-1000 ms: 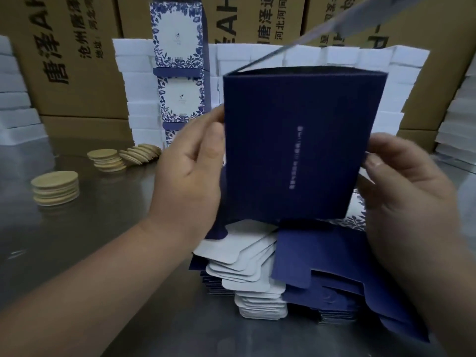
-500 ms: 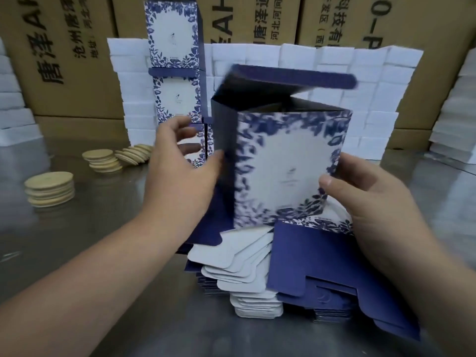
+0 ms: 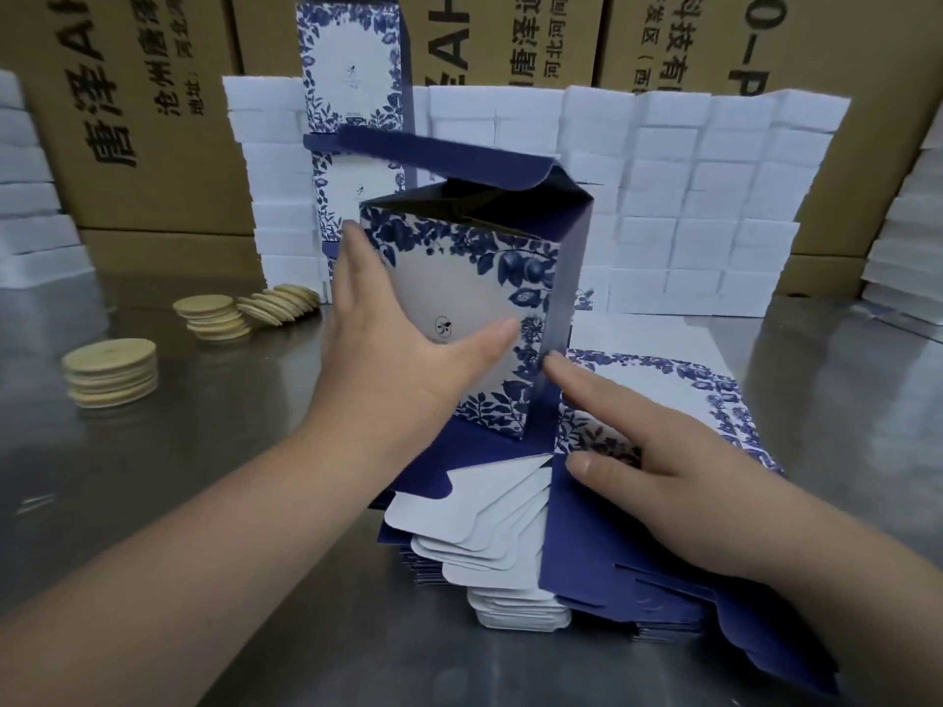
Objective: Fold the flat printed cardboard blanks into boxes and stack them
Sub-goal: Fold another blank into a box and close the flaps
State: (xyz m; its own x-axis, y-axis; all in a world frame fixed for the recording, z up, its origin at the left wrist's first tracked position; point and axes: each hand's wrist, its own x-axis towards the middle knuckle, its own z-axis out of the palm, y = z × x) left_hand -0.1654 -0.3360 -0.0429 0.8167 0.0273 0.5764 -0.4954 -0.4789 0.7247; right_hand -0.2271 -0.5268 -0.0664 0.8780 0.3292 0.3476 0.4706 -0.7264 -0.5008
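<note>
While box (image 3: pixel 462 278) stands upright, left hand (image 3: pixel 388 359) flat on face, right hand (image 3: pixel 678 482) flat, seemingly touching edge

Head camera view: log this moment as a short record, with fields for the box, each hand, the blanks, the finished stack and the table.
box: upright on the blanks pile, top flap raised
left hand: straight fingers on box's left side, thumb across printed front
right hand: index fingertip at box's lower right edge, other fingers on the pile
finished boxes: stacked upright behind, rear left
metal table: bears the pile; wooden discs stacked at left
</note>
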